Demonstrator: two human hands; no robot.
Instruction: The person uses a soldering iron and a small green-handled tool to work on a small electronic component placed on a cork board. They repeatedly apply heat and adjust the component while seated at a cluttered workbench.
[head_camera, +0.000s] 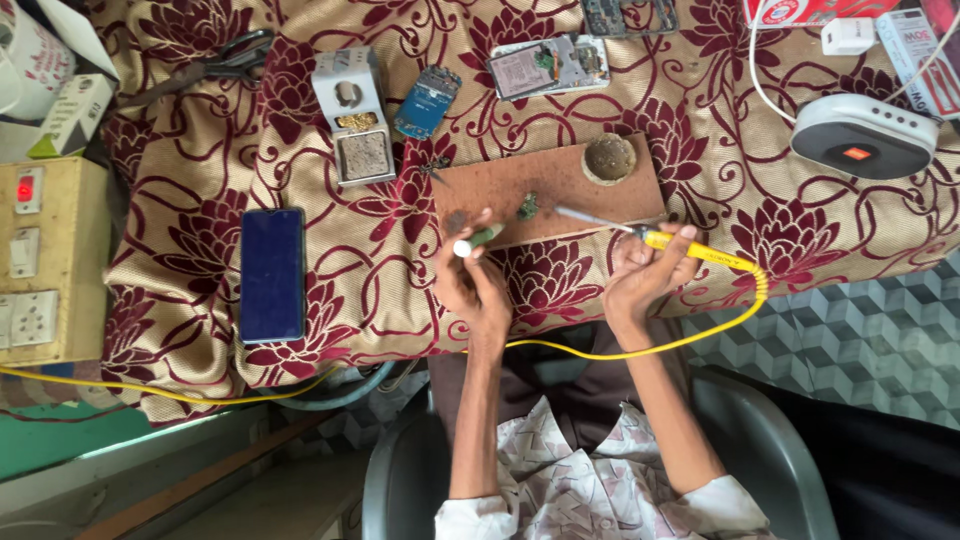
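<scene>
My right hand (645, 272) grips a yellow-handled soldering iron (690, 250); its metal tip (580, 215) lies over a brown wooden board (560, 180). My left hand (470, 280) holds a small green tool with a white end (478, 240) at the board's near edge. A small green circuit part (527, 207) sits on the board between the two tools. A round, dirty tin (609, 158) rests on the board's far right corner. The iron's yellow cord (600, 345) loops back under my arms.
A floral maroon cloth (200, 170) covers the table. On it lie a dark-screened phone (272, 275), a grey iron stand with sponge (355, 115), a blue circuit board (427, 102), an opened phone (548, 65), scissors (235, 60) and a white speaker (862, 137). A yellow switch box (40, 260) stands left.
</scene>
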